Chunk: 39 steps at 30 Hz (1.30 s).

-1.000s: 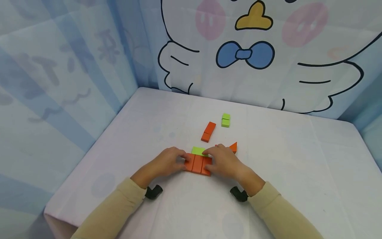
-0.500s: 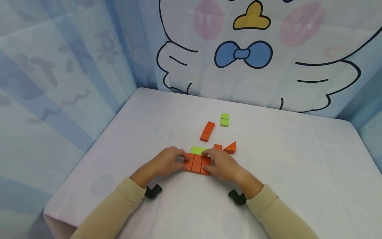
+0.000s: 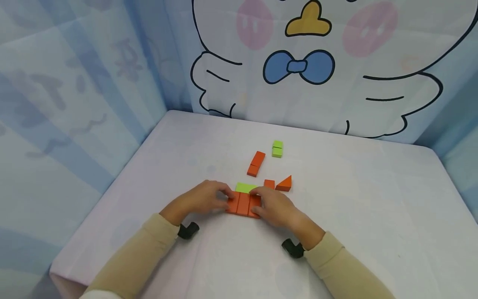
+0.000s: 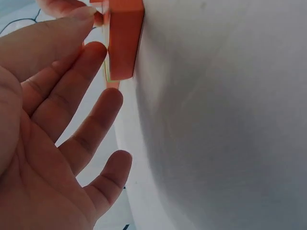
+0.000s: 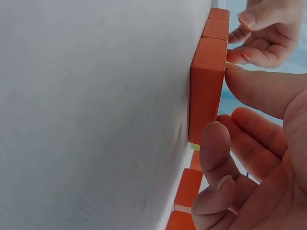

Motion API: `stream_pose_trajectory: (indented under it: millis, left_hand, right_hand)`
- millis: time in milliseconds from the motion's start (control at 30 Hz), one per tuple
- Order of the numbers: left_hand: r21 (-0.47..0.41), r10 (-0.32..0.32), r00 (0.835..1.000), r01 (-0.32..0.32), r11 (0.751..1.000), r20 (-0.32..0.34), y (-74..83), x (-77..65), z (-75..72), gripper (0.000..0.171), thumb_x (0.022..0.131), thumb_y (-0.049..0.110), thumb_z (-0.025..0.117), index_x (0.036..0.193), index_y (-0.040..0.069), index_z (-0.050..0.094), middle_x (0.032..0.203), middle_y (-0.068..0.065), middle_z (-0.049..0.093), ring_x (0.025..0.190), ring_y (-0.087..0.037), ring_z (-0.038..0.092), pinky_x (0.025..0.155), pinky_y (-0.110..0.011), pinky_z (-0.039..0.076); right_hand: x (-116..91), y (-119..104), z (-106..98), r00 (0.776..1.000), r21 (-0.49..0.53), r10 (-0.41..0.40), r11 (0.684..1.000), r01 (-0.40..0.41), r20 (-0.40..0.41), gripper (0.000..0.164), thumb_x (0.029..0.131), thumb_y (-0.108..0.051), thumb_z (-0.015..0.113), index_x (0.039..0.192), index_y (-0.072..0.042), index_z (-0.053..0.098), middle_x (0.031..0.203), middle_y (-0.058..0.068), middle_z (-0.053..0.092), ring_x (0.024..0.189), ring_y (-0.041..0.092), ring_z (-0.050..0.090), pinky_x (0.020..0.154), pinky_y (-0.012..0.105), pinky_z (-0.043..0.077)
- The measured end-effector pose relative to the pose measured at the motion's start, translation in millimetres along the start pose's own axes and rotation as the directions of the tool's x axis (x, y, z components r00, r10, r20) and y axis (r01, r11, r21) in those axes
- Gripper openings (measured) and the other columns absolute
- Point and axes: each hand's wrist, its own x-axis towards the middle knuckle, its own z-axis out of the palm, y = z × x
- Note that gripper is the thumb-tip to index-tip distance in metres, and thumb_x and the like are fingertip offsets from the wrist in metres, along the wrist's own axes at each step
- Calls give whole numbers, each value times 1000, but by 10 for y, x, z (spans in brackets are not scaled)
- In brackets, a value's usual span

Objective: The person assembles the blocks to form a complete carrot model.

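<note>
On the table (image 3: 354,216), touching opposite ends of three orange blocks (image 3: 243,204) with left hand (image 3: 207,198) and right hand (image 3: 278,207), with spread fingers (image 4: 94,126), beside a green block (image 3: 244,187).

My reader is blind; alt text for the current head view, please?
A person's left hand and right hand rest at opposite ends of a row of three orange blocks on a white table. A green block lies just behind; an orange triangle and other blocks lie beyond.
</note>
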Motion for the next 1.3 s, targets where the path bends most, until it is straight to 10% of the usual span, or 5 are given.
stream_pose_trajectory:
  millis: [367, 700, 900, 1300]
  left_hand:
    - [26, 2, 998, -1, 1000, -63, 163, 954, -473, 44, 94, 23, 73, 134, 11, 62, 135, -8, 58, 126, -27, 50, 104, -43, 43]
    - [95, -44, 999, 42, 995, 24, 529, 1857, -509, 58, 95, 25, 71, 148, 16, 49, 150, -6, 47, 132, -25, 44, 110, -41, 37]
    - [85, -131, 990, 127, 988, 46, 564, 2089, -452, 58, 94, 25, 72, 148, 20, 50, 152, -2, 45, 130, -22, 43, 112, -41, 35]
    - [136, -55, 998, 49, 990, 42, 621, 2246, -298, 65, 91, 27, 75, 149, 19, 48, 151, -5, 45, 129, -25, 43, 113, -45, 31]
  right_hand:
    - [-36, 112, -80, 999, 11, 51, 999, -51, 2, 41, 94, -17, 72, 132, -7, 61, 129, 6, 62, 117, 24, 58, 102, 43, 45]
    - [-53, 120, -41, 999, 46, 32, 998, -33, 25, 40, 94, -16, 71, 132, -5, 61, 130, 7, 62, 121, 26, 57, 102, 45, 44]
    - [-66, 84, -36, 999, 53, 10, 998, -12, 45, 40, 95, -17, 69, 133, -5, 60, 132, 8, 61, 123, 26, 56, 102, 45, 44]
    - [-93, 64, -48, 999, 41, 1, 999, -3, 42, 40, 95, -15, 70, 133, -5, 60, 133, 8, 61, 125, 25, 55, 103, 45, 44]
